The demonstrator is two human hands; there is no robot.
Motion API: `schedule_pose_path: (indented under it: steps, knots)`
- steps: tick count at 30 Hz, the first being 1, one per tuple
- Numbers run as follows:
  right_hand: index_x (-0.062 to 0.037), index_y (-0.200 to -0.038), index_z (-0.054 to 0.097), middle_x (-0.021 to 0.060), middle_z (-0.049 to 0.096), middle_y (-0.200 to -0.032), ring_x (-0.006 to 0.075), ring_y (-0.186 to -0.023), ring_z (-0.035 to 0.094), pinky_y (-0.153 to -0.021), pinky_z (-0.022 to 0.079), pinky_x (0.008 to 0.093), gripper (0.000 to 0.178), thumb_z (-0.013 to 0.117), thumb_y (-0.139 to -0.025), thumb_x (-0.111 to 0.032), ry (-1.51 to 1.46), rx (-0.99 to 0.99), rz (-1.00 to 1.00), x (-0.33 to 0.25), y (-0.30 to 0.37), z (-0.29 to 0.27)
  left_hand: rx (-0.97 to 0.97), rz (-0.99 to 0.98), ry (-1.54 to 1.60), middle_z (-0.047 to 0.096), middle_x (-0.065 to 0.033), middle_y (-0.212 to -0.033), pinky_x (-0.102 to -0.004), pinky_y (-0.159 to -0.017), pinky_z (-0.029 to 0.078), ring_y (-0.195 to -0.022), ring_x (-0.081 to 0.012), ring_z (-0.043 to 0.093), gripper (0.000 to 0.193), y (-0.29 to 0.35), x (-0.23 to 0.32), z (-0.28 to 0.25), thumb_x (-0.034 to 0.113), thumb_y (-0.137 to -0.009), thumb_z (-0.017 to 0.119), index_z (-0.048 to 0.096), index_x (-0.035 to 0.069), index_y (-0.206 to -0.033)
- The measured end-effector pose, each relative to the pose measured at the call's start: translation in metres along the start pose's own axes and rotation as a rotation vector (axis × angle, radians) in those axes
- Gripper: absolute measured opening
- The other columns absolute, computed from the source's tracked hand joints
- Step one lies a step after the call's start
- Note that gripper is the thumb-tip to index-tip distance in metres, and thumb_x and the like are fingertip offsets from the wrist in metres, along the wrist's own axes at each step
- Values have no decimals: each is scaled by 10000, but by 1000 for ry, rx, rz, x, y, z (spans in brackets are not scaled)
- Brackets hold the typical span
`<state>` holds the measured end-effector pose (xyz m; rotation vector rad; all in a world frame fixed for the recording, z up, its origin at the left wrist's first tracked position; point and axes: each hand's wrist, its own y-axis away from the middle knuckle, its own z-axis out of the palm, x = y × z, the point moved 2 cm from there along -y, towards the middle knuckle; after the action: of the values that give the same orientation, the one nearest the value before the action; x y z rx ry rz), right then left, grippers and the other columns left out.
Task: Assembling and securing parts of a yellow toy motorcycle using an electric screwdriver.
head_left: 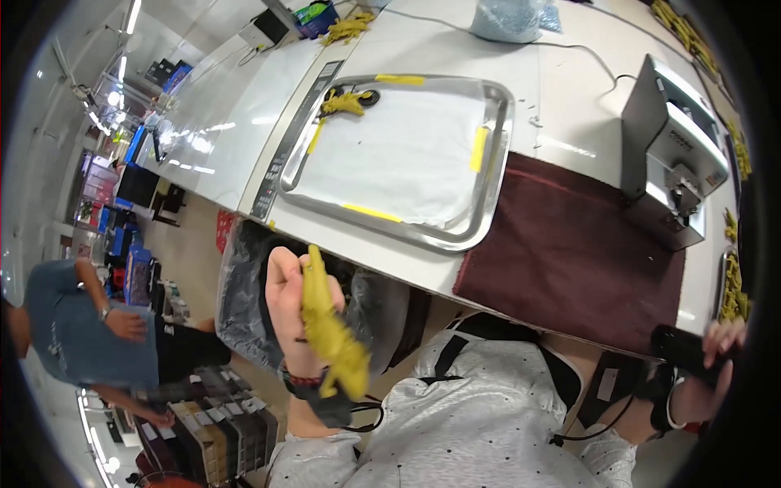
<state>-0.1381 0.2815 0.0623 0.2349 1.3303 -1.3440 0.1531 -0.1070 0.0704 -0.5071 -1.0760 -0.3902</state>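
Free room lay over the white sheet (407,154) in the metal tray (498,163); a yellow piece (343,104) obstructed its far left corner, a grey machine (667,154) the right of the worktop (569,93).

Tilted yellow-green figure (333,333) and black oblong object (683,348) in separate hands (285,299)

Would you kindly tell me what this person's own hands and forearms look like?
Left hand and right hand are both ungloved. The left wrist has a reddish bracelet and dark wristband; the right, a black strap and pale band. A black cable shows near each wrist. The sleeves are pale grey with dark specks.
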Motion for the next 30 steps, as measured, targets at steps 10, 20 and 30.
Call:
schedule_pose_path:
  steps: [10, 20, 30]
  knots:
    - [13, -905, 617, 339, 433, -1345, 384, -1294, 448, -1032, 437, 478, 243, 741, -698, -11, -313, -504, 317, 39, -24, 177, 173, 206, 82, 473, -14, -805, -229, -360, 356, -514, -71, 449, 149, -24, -56, 106, 161, -1006, 453, 334, 111, -932]
    - [3, -880, 593, 251, 657, -1050, 376, -1105, 613, -952, 492, 462, 245, 709, -666, 31, -160, -398, 350, 54, 10, 162, 215, 192, 106, 529, -24, -806, -253, -482, 431, -656, -121, 554, 295, -10, -73, 130, 301, -958, 584, 340, 135, -966]
    - [-38, -859, 633, 354, 298, -1450, 414, -1372, 336, -1054, 389, 475, 223, 765, -682, -72, -179, -417, 199, 56, -2, 161, 85, 155, 165, 477, -29, -929, -276, -462, 528, -711, -118, 579, 376, -6, -83, 131, 151, -910, 641, 268, 133, -958]
